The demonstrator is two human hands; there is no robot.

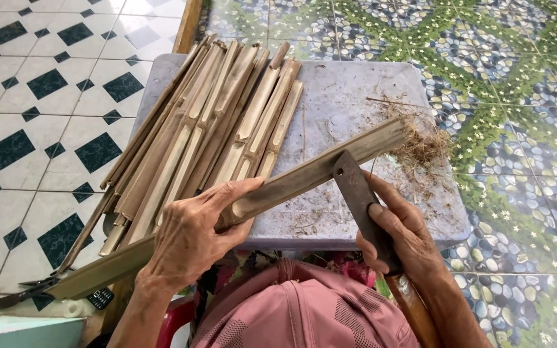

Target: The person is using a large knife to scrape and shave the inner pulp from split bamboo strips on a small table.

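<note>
A pink cap fills the bottom of the head view, nearest the camera. Just above it, the left hand is wrapped around a long bamboo strip, fingers curled over the top and thumb beneath, pinching it firmly. The strip runs slantwise from the lower left, off the near left corner of the board, up across the board toward its right edge. The right hand is closed on a knife, thumb pressed along the dark blade, whose end rests against the strip's upper edge near the middle of the board; the wooden handle sticks out below the wrist. A pile of bamboo strips lies along the board's left edge, some overhanging the near left corner. Shavings are scattered by the right edge. The board sits on a tiled floor.
</note>
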